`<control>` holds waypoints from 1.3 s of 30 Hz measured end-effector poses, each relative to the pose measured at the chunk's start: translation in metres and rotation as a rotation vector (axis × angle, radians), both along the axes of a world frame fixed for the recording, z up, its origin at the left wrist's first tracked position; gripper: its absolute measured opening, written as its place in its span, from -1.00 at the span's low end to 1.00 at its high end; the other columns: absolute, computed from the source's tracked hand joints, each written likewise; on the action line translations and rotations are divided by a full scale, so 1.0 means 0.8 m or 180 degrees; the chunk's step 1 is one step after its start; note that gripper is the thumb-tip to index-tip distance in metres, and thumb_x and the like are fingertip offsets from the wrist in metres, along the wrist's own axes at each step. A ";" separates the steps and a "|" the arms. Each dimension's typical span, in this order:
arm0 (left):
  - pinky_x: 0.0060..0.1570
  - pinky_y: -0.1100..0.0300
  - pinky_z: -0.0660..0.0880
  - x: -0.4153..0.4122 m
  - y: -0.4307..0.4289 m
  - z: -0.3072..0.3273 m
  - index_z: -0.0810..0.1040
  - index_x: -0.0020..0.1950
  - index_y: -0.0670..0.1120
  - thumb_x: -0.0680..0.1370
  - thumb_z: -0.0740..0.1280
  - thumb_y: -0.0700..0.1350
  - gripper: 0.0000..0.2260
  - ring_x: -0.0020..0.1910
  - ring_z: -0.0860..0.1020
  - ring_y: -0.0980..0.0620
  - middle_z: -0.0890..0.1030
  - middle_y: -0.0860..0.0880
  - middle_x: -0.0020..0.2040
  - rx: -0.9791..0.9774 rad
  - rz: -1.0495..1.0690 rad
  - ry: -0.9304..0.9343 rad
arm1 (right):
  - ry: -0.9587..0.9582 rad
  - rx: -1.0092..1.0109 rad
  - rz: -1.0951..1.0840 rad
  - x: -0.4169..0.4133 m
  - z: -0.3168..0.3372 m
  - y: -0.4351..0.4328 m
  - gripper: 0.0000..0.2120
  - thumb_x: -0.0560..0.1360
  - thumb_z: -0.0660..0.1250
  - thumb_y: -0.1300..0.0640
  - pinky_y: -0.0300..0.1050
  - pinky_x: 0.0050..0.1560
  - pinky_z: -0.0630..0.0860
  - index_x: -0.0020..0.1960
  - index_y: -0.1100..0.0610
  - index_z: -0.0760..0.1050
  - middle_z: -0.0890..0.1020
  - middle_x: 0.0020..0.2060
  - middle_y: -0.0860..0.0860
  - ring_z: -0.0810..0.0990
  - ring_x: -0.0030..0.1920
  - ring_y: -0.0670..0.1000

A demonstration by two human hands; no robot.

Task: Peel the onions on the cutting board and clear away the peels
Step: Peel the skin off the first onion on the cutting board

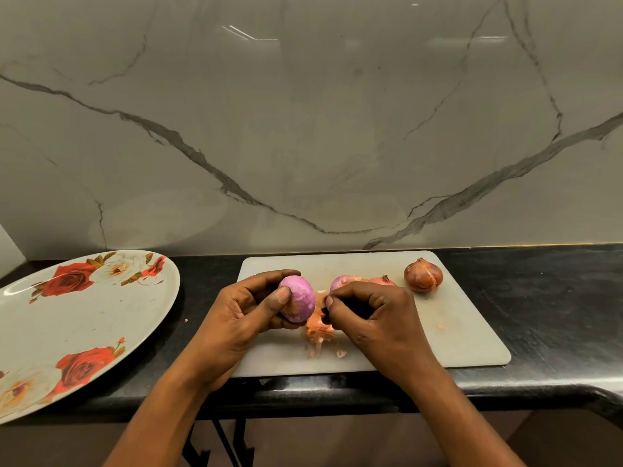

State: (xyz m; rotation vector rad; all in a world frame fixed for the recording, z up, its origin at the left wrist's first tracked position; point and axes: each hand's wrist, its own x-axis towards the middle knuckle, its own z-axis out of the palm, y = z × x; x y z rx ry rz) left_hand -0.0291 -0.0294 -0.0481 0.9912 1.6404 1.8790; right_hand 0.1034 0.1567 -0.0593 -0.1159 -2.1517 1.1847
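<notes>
My left hand (246, 315) grips a peeled purple onion (300, 299) just above the white cutting board (465, 335). My right hand (374, 318) is beside it, its thumb and fingers pinching a strip of orange peel (320, 323) that hangs from the onion's base. Loose peels (318, 345) lie on the board under my hands. Behind my right hand sit another peeled purple onion (340, 281) and a partly hidden pinkish onion (384, 280). An unpeeled brown onion (423, 275) stands at the board's back right.
A large white plate with red rose prints (77, 318) lies on the black counter (556, 298) to the left of the board. A marble wall rises right behind the board. The counter's front edge runs just below the board.
</notes>
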 end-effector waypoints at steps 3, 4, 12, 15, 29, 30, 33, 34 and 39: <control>0.07 0.02 0.68 -0.001 -0.001 0.001 0.62 0.36 -0.10 0.56 0.37 -0.09 -0.63 0.23 0.67 -0.19 0.67 -0.11 0.29 0.0012 -0.0038 -0.0008 | 0.0006 0.0026 -0.0144 -0.002 -0.001 0.001 -0.81 0.56 0.39 0.03 0.17 -0.14 0.67 -0.08 0.04 0.76 0.74 -0.24 -0.06 0.73 -0.20 0.04; 0.09 0.01 0.68 -0.001 -0.002 0.001 0.62 0.37 -0.09 0.56 0.37 -0.08 -0.63 0.24 0.66 -0.19 0.67 -0.10 0.30 -0.0006 -0.0054 0.0001 | 0.0002 0.0018 -0.0192 -0.002 -0.002 0.001 -0.84 0.57 0.41 0.06 0.17 -0.13 0.67 -0.08 0.04 0.76 0.74 -0.25 -0.06 0.73 -0.20 0.04; 0.09 0.08 0.66 -0.004 -0.004 -0.002 0.57 0.45 -0.08 0.66 0.28 -0.06 -0.64 0.25 0.65 -0.16 0.65 -0.14 0.33 0.0039 -0.0237 -0.0153 | 0.0020 -0.0354 -0.0427 0.000 -0.001 0.002 -0.88 0.58 0.46 0.17 0.09 -0.08 0.74 -0.06 0.02 0.76 0.77 -0.22 -0.16 0.78 -0.18 -0.06; 0.10 0.10 0.65 -0.006 -0.005 -0.001 0.54 0.47 -0.09 0.63 0.26 -0.07 -0.59 0.26 0.64 -0.15 0.65 -0.14 0.34 0.0044 -0.0235 -0.0190 | -0.0023 -0.0315 -0.0501 0.000 0.000 0.001 -0.89 0.57 0.48 0.16 0.04 -0.07 0.74 -0.03 0.01 0.77 0.77 -0.21 -0.17 0.77 -0.17 -0.08; -0.02 0.02 0.71 0.001 -0.001 0.003 0.59 0.27 -0.18 0.55 0.41 -0.12 -0.69 0.14 0.71 -0.22 0.69 -0.13 0.15 0.0003 0.0237 -0.0306 | 0.0109 0.0111 -0.0435 0.004 0.007 -0.009 -0.86 0.58 0.50 0.12 -0.27 -0.01 0.68 0.11 0.01 0.77 0.74 -0.10 -0.28 0.73 -0.07 -0.24; -0.05 0.02 0.71 0.002 0.000 0.003 0.60 0.25 -0.16 0.54 0.43 -0.11 -0.69 0.11 0.72 -0.21 0.69 -0.13 0.13 -0.0020 0.0287 -0.0287 | 0.0135 0.0124 -0.0398 0.005 0.008 -0.010 -0.85 0.58 0.50 0.11 -0.28 -0.01 0.67 0.13 0.01 0.76 0.75 -0.08 -0.26 0.73 -0.05 -0.24; -0.05 0.04 0.72 0.005 0.003 0.004 0.63 0.25 -0.12 0.53 0.46 -0.11 -0.70 0.05 0.74 -0.19 0.71 -0.15 0.09 -0.0119 0.0388 -0.0106 | 0.0162 0.0161 -0.0164 0.007 0.010 -0.012 -0.76 0.57 0.52 0.09 -0.35 -0.01 0.65 0.23 0.02 0.72 0.76 0.02 -0.19 0.73 0.01 -0.26; -0.04 0.04 0.71 0.006 0.003 0.004 0.63 0.26 -0.11 0.54 0.45 -0.12 -0.71 0.04 0.75 -0.20 0.71 -0.17 0.09 -0.0143 0.0381 -0.0023 | 0.0134 0.0161 -0.0065 0.008 0.010 -0.013 -0.73 0.56 0.53 0.09 -0.34 -0.01 0.65 0.26 0.04 0.71 0.76 0.05 -0.18 0.73 0.02 -0.26; 0.06 -0.04 0.70 0.009 -0.001 0.002 0.63 0.31 -0.12 0.56 0.43 -0.16 -0.69 0.08 0.74 -0.19 0.71 -0.17 0.16 -0.0036 0.0254 0.0123 | 0.0008 0.0118 0.0039 0.007 0.014 -0.015 -0.60 0.55 0.55 0.10 -0.31 -0.05 0.67 0.36 0.00 0.64 0.74 0.05 -0.20 0.74 -0.01 -0.22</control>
